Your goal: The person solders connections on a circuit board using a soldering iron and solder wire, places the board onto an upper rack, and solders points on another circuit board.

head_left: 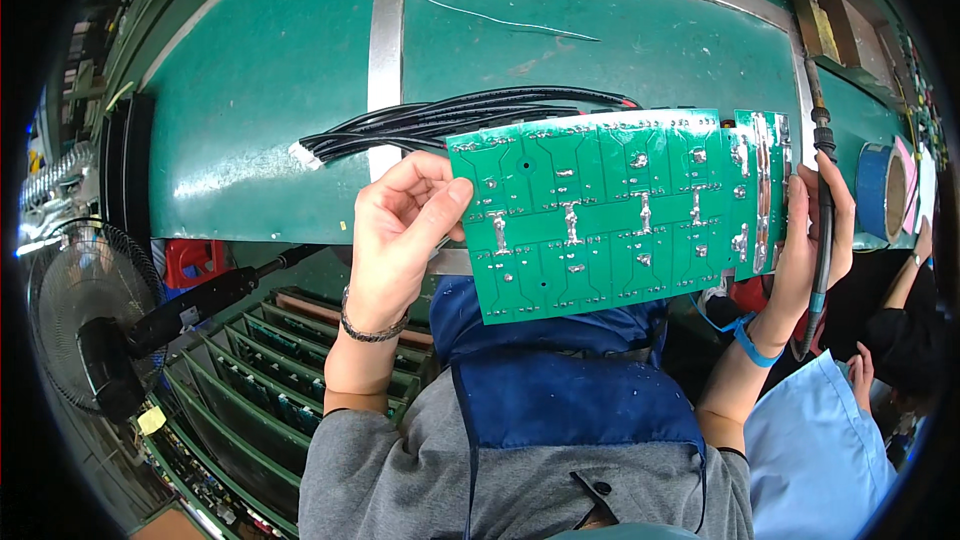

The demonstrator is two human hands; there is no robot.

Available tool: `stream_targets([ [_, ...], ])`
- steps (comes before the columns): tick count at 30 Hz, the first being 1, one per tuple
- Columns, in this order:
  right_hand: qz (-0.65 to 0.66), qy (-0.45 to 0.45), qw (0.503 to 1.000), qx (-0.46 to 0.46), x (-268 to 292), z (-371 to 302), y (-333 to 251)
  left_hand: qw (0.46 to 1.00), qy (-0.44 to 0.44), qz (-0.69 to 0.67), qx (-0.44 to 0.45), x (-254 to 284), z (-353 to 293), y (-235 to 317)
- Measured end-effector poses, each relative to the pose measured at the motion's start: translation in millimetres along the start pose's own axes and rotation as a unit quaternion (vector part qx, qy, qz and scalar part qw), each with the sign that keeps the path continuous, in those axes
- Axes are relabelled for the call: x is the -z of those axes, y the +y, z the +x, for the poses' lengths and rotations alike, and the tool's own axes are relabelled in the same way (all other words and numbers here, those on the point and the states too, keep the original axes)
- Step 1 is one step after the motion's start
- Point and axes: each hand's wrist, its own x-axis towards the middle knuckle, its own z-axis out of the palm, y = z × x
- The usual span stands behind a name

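While pinching the green board (600, 210) by its left edge between thumb and fingers of the left grip (405, 225), also bracing its right edge with the right grip (802, 245), a soldering iron (825, 220) held between the fingers there. Held solder side up, over the near edge of the table (250, 170) and before the apron (570, 405). Hiding part of the black cables (430, 123) just beyond. Farther back, seeing a white wire (470, 13); at right, a tape roll (876, 190). At lower left, seeing a fan (95, 310) beside a rack (225, 395); at lower right, a co-worker's blue garment (820, 450).
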Motion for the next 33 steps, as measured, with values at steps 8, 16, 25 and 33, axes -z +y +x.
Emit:
stream_targets([
  [8,0.02,0.007,1.0,-0.005,0,-1,1,1.0,-0.007,-0.005,0.021,2,1,-6],
  [16,0.026,-0.002,1.0,0.001,-2,0,0,1.0,-0.02,0.005,0.014,3,3,-11],
  [25,0.028,-0.004,0.999,0.016,-2,1,2,0.999,-0.041,-0.015,0.001,3,3,-15],
  [33,0.031,-0.004,0.999,0.012,-1,0,3,0.997,-0.064,-0.038,-0.009,4,4,-15],
])
